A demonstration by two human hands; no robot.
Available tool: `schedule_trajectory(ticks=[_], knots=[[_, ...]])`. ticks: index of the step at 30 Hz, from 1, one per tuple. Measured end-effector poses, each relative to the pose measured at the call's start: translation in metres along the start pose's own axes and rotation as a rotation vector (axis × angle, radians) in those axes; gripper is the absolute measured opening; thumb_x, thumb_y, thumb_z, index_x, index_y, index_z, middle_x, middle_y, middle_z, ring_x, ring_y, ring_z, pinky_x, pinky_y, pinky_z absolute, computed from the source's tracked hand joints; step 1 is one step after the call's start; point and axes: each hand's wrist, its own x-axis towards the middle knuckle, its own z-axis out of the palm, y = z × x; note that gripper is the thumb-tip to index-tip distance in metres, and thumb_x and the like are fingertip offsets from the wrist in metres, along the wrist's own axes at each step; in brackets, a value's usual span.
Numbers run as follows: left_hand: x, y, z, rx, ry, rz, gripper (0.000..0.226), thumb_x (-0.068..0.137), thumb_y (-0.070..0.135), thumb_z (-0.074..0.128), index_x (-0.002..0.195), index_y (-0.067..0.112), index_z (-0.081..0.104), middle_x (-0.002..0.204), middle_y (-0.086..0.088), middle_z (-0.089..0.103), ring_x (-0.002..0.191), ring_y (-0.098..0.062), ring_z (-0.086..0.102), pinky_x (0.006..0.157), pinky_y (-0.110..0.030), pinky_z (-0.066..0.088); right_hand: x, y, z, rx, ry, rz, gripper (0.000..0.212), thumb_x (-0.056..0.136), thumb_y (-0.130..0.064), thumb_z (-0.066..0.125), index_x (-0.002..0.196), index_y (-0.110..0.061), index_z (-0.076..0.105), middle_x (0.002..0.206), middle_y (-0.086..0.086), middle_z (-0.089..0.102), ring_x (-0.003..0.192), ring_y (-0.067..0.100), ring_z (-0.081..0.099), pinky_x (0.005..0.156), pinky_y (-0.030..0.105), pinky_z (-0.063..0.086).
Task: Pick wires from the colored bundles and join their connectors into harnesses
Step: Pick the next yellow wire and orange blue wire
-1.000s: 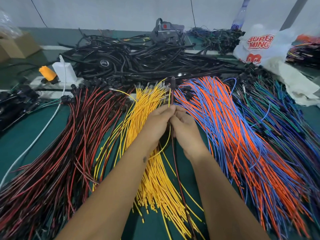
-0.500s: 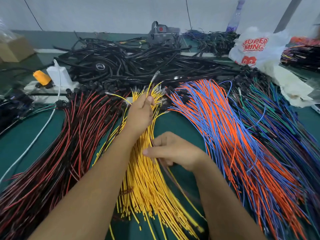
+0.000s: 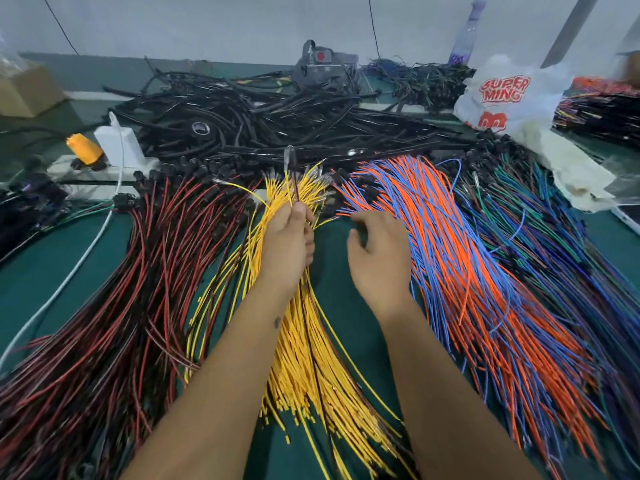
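Left hand's (image 3: 289, 242) grip around upright yellow wire (image 3: 287, 183), connector above.

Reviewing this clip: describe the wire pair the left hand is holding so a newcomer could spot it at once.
Start at the yellow wire bundle in the middle of the green table. The left hand rests on its far end, and the held wires rise from its fingers. They alone stand upright, one yellow and one dark, ending in a clear connector.
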Motion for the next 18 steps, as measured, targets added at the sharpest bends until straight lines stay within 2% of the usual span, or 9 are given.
schedule_trajectory(ticks=[3, 6, 9, 12, 16, 18], knots=[[-0.001, 0.001, -0.001, -0.027, -0.016, -0.016, 0.032, 0.105, 0.023, 0.033, 0.077, 0.016, 0.046, 0.046, 0.009, 0.028, 0.037, -0.006, 0.022, 0.038, -0.019, 0.016, 0.007, 0.006, 0.003, -0.291, -0.141, -0.054, 0.048, 0.094, -0.026, 0.051, 0.14, -0.017, 0.044, 0.143, 0.001, 0.044, 0.133, 0.025, 0.036, 0.11, 0.038, 0.024], [0.0, 0.002, -0.002, -0.047, -0.026, -0.025, 0.033, 0.105, 0.023, 0.032, 0.076, 0.015, 0.046, 0.043, 0.011, 0.029, 0.036, -0.006, 0.021, 0.038, -0.019, 0.015, 0.006, 0.01, 0.009, -0.499, -0.171, -0.065, 0.052, 0.096, -0.035, 0.046, 0.145, -0.02, 0.035, 0.145, 0.0, 0.037, 0.131, 0.025, 0.032, 0.105, 0.041, 0.02], [-0.001, 0.001, -0.002, -0.028, -0.03, -0.011, 0.033, 0.105, 0.025, 0.033, 0.076, 0.015, 0.046, 0.044, 0.011, 0.028, 0.037, -0.006, 0.021, 0.038, -0.018, 0.015, 0.006, 0.01, 0.013, -0.569, -0.114, -0.064, 0.045, 0.095, -0.037, 0.046, 0.138, -0.026, 0.043, 0.131, 0.003, 0.043, 0.119, 0.028, 0.038, 0.095, 0.043, 0.022], [-0.001, 0.0, -0.003, 0.002, -0.039, 0.003, 0.033, 0.105, 0.026, 0.034, 0.077, 0.015, 0.046, 0.046, 0.01, 0.028, 0.039, -0.007, 0.021, 0.038, -0.018, 0.017, 0.007, 0.011, 0.014, -0.545, -0.075, -0.027, 0.033, 0.094, -0.038, 0.049, 0.125, -0.029, 0.054, 0.12, 0.004, 0.045, 0.114, 0.029, 0.039, 0.094, 0.043, 0.023], [-0.001, 0.0, -0.002, -0.022, -0.038, -0.002, 0.033, 0.105, 0.025, 0.035, 0.076, 0.015, 0.047, 0.048, 0.009, 0.027, 0.038, -0.006, 0.02, 0.038, -0.017, 0.016, 0.004, 0.008, 0.014, -0.555, -0.027, -0.014, 0.02, 0.094, -0.035, 0.052, 0.107, -0.022, 0.061, 0.118, 0.006, 0.046, 0.112, 0.029, 0.04, 0.091, 0.039, 0.022], [0.0, 0.0, -0.002, -0.038, -0.032, -0.007, 0.033, 0.105, 0.025, 0.035, 0.075, 0.016, 0.047, 0.048, 0.009, 0.027, 0.038, -0.006, 0.02, 0.038, -0.017, 0.016, 0.002, 0.004, 0.009, -0.483, 0.042, -0.023, 0.016, 0.092, -0.032, 0.056, 0.1, -0.02, 0.064, 0.121, 0.007, 0.049, 0.115, 0.029, 0.043, 0.092, 0.038, 0.024]])
